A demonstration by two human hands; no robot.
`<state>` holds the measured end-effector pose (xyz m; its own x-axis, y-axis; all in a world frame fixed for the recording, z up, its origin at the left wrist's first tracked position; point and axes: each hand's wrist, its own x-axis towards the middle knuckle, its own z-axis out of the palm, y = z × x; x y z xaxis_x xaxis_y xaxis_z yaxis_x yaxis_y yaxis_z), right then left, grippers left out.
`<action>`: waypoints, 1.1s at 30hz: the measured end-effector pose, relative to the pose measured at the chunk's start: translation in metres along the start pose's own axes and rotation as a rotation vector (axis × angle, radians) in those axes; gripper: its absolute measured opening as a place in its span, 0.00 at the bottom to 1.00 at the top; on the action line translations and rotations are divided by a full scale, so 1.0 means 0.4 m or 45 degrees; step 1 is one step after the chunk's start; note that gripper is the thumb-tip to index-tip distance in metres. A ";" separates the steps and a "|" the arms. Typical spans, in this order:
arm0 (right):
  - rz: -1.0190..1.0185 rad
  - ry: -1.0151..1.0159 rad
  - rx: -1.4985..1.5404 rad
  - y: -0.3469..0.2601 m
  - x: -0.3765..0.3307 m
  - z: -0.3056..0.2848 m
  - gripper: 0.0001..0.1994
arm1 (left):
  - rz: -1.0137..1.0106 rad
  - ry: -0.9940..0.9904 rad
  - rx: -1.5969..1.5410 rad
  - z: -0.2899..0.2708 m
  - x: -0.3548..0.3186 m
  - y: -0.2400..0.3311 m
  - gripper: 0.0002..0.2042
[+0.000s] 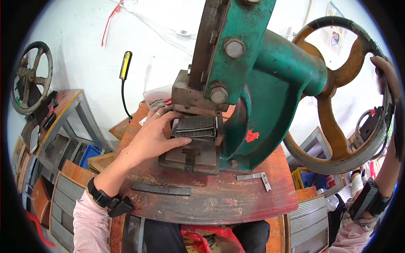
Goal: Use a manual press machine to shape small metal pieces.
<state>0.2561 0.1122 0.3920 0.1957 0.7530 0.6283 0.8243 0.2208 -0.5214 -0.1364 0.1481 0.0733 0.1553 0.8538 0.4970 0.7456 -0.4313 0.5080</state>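
A green hand press (270, 92) with a dark steel head block (196, 99) stands on the red-brown table. Beneath the head, a stack of dark ribbed strips (195, 125) lies in the steel die (200, 154). My left hand (154, 133) reaches to the stack's left end with fingers spread, thumb at the near edge and fingers at the far side. A ring is on one finger. At the far right, my right hand (387, 75) grips the rim of the large handwheel (337, 126); part of this hand is cut off by the picture's edge.
On the table lie a long dark strip (161, 189) and a small metal square (257, 178). Behind the die sits a clear tray (158, 95). A yellow-black lamp (125, 65) rises at the back. Panels of ribbed strips (67, 206) lean at lower left; a red bag (211, 236) lies below.
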 end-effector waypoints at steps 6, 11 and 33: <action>-0.055 0.021 -0.045 0.050 0.047 -0.035 0.10 | -0.018 0.143 0.004 0.045 0.023 0.006 0.27; -0.057 0.019 0.020 0.010 -0.005 -0.002 0.09 | -0.120 0.242 -0.077 0.057 0.027 0.025 0.26; -0.396 0.122 -0.288 0.084 0.063 0.005 0.22 | 0.495 0.392 0.555 -0.040 -0.150 0.156 0.25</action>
<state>0.2878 0.1398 0.3893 -0.0421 0.6079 0.7929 0.9462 0.2790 -0.1637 -0.1098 0.0654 0.0866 0.3221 0.5093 0.7980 0.8767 -0.4785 -0.0485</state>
